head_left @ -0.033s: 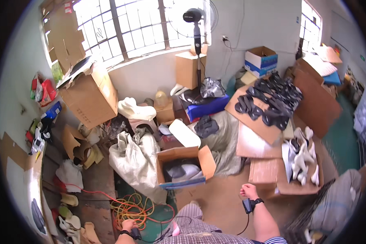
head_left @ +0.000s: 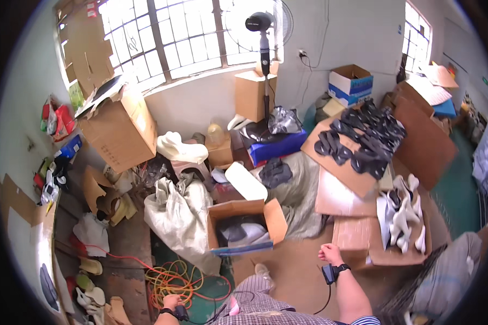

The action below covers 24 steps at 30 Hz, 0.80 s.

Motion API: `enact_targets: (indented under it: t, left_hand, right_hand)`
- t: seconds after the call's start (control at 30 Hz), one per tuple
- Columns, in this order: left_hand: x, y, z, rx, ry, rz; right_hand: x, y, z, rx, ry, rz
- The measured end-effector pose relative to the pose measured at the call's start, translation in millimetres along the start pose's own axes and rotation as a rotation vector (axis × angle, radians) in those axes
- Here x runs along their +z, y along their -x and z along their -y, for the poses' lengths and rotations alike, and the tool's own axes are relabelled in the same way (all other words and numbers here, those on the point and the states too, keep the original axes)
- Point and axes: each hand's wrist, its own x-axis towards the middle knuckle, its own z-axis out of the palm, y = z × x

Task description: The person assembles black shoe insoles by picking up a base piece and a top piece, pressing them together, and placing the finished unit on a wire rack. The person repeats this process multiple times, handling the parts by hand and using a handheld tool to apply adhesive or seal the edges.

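Observation:
My left hand [head_left: 172, 302] hangs low at the bottom left, its fingers curled in with nothing seen in them. Beside it a heap of yellow and orange hose or cable [head_left: 174, 281] lies coiled on the green floor. My right hand [head_left: 329, 253] is held out in front, loosely closed and holding nothing that shows. Each wrist wears a black strap with a small device and a cable. The nearest things to the right hand are a flattened cardboard box [head_left: 354, 234] and, farther left, an open carton [head_left: 238, 251] with grey and dark pieces inside.
White shoe-shaped pieces [head_left: 405, 216] and black sandal-like pieces [head_left: 358, 135] lie on cardboard at the right. A pale woven sack [head_left: 179, 216] slumps left of the carton. Behind stands a fan [head_left: 264, 65]. A low bench [head_left: 123, 260] runs along the left. My shoe [head_left: 263, 272] is on brown cardboard.
The view has shifted slightly, and my shoe shows farther forward on the cardboard. Both hands keep nearly the same place and shape.

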Motion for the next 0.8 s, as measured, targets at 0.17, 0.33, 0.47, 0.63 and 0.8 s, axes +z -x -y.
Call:
enact_targets:
  t: [0.17, 0.33, 0.47, 0.63, 0.8]
  left_hand:
    - [107.7, -54.6, -10.6, -0.045, -0.088, -0.061]
    - [257.0, -48.9, -101.2, -0.060, -0.037, 0.041]
    - [284.8, -22.5, -164.7, 0.059, 0.004, 0.005]
    - [311.6, 39.3, -196.5, 0.136, 0.285, -0.176]
    - [310.0, 79.9, -95.7, 0.201, 0.063, -0.501]
  right_hand:
    - [25.5, -137.3, 98.2, -0.088, 0.043, 0.088]
    - [24.8, -237.8, 209.7, -0.130, 0.101, 0.096]
    - [75.2, -302.9, 322.3, -0.277, 0.072, 0.147]
    - [142.8, -437.7, 448.6, -0.515, 0.065, 0.176]
    - [231.3, -583.0, 585.6, -0.948, -0.006, 0.099]
